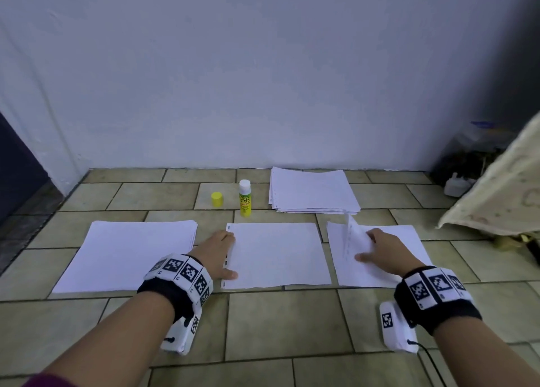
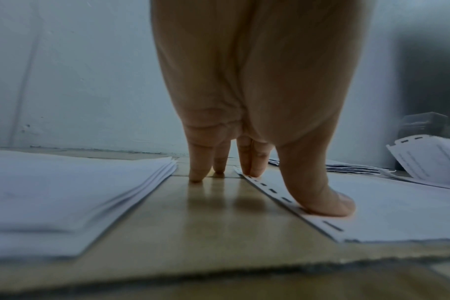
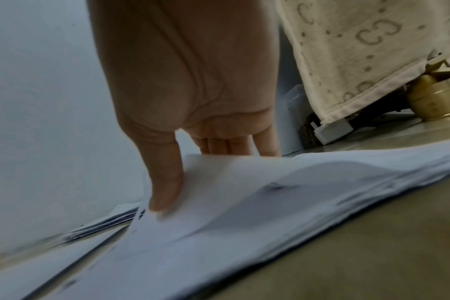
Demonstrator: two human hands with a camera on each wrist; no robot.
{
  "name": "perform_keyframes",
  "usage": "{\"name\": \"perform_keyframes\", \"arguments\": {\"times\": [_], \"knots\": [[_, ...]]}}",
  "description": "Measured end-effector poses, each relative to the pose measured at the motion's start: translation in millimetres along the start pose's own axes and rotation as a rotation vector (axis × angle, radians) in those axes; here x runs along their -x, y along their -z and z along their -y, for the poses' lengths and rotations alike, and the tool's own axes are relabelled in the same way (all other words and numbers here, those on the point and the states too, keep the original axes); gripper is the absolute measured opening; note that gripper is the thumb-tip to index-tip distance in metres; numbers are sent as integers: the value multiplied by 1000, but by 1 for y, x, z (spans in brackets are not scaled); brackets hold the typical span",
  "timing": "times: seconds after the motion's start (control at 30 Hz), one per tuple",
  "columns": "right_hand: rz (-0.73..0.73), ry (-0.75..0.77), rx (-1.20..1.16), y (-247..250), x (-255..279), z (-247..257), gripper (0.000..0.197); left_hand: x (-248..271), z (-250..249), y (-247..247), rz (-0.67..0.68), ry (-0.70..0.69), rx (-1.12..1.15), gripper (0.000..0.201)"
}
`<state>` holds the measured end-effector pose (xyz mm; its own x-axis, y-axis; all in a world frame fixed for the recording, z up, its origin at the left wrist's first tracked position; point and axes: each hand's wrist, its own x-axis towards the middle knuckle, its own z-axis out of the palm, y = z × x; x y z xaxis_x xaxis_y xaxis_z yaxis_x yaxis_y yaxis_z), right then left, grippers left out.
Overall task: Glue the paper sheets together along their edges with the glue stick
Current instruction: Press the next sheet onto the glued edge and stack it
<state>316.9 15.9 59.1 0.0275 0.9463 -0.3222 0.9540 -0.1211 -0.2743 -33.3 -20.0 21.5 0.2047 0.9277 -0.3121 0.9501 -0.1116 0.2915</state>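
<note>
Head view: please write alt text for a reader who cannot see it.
On a tiled floor, the left hand presses the punched edge of the middle sheet while the right hand lifts a sheet off the right pile. Behind stand an uncapped glue stick, its yellow cap and another paper stack; a further pile lies left.

Bare floor [image 1: 277,322] lies open along its near edge; glue stick [image 1: 245,198] and cap [image 1: 217,199] stand beyond the middle sheet [image 1: 277,255].

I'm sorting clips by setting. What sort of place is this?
Probably a home floor: tan floor tiles meet a bare white wall, with a patterned cloth hanging at right.
</note>
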Motion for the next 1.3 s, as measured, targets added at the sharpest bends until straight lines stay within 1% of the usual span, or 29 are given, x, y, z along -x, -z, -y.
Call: {"name": "perform_keyframes", "arguments": {"times": [0.07, 0.1, 0.2, 0.27, 0.37, 0.43, 0.5, 0.53, 0.6, 0.67, 0.73, 0.83, 1.07, 1.3], "knots": [[-62, -20, -15, 5, 1, -2, 28, 0, 0, 0, -2, 1, -2, 88], [-114, -36, -38, 8, 3, -1, 24, 1, 0, 0, -3, 1, -6, 88], [-304, -53, -65, 25, 14, 8, 22, 1, 1, 2, 21, 8, -22, 95], [-348, -15, -45, 37, 26, 27, 25, 1, 1, 3, 37, 20, -31, 102], [-271, 126, -35, 36, 46, 72, 28, 2, -1, 3, 32, 14, -41, 101], [-167, 259, -31, 16, 54, 105, 30, 4, -1, 3, 29, 6, -41, 100], [-46, 325, -8, -8, 56, 133, 32, 5, -1, 3, 21, 8, -44, 99], [-1, 332, 9, -20, 53, 144, 33, 5, -2, 2, 15, 9, -47, 98], [44, 337, 39, -41, 43, 158, 37, 6, -2, 1, 6, 10, -50, 98], [56, 321, 70, -57, 32, 164, 50, 7, -2, 0, -6, 9, -47, 97], [98, 277, 68, -71, 21, 165, 64, 8, -1, -1, -15, 6, -33, 97], [154, 248, 2, -83, 8, 163, 75, 7, 1, -2, -14, 4, 2, 100], [167, 301, -1, -91, -7, 165, 79, 8, -1, -2, -28, -13, 21, 95], [144, 295, -19, -92, -11, 163, 78, 9, -1, -3, -29, -5, 12, 96]]}}
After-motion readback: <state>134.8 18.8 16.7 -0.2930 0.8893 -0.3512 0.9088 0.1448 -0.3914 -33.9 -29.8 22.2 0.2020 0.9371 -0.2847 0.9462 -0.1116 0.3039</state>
